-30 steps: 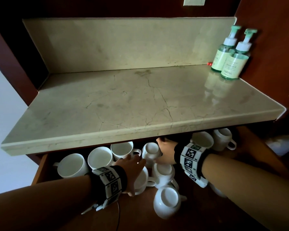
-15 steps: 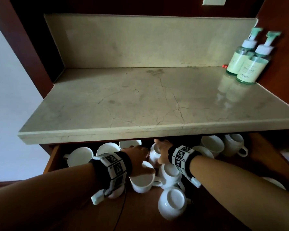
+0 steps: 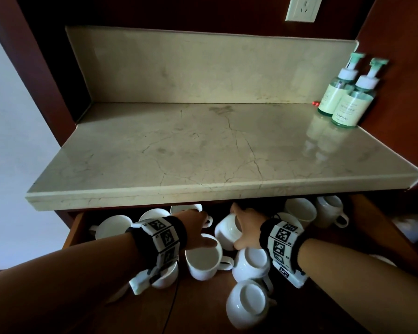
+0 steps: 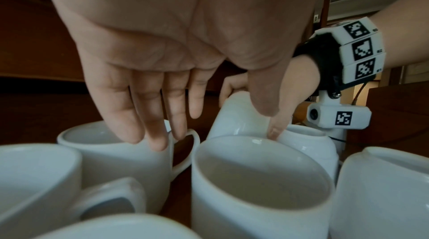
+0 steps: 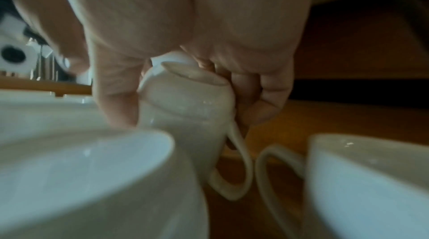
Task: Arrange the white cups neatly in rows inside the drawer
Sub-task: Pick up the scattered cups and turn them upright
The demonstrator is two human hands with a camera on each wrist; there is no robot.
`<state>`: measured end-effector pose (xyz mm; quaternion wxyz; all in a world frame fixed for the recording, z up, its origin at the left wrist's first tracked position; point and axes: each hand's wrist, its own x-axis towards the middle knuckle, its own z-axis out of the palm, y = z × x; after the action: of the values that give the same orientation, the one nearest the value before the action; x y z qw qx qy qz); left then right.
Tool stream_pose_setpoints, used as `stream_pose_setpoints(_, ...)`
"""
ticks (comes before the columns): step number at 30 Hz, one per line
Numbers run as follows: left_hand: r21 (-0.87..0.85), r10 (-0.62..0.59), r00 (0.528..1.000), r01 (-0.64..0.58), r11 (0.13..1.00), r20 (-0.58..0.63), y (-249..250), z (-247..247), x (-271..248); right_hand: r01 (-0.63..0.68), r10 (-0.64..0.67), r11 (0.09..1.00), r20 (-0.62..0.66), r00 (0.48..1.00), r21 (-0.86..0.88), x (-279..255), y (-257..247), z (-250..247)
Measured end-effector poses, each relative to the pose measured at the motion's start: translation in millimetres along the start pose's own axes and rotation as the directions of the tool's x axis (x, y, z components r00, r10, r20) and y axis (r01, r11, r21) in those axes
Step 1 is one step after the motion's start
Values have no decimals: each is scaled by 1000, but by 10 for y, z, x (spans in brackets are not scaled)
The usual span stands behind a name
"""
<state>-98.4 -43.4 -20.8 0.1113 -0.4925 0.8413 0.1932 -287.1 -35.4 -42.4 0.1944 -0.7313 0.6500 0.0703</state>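
Green bottles [image 3: 345,100], one labelled "YAPING", stand at 2 o'clock on marble counter [image 3: 203,150]. Right hand [image 3: 245,227] grips cup [image 3: 227,231]; left hand [image 3: 194,229] flat, fingers straight.

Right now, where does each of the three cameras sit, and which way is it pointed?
Head: worn high, looking forward and down over the marble counter into the drawer; both forearms and hands show.
Left wrist: along the open left hand at upright cups.
Right wrist: along the right hand gripping the tilted cup.
Shared: that tilted cup appears in all three views.
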Motion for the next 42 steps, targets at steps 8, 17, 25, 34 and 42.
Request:
stream_pose_setpoints(8,-228,24,1000,-25,973,-10,-13,43,113,124,-107,981,-113,988,149,-319,160,-153)
stream_pose_setpoints(17,-718,147,988,-78,692,35,260,-57,104,214,-72,840,-289,955,498,-617,348,-189)
stream_pose_setpoints(25,-934,-5,996,-83,349,-91,418,152,105,239,-92,832,-301,949,501,-613,373,-86)
stream_pose_setpoints(34,-518,-118,911,-115,848,-396,618,325,159,167,-82,916,-237,968,364,-664,559,-123)
stream_pose_setpoints(42,-147,-120,952,81,986,-283,692,363,378,232,-231,972,-55,971,21,-619,520,30)
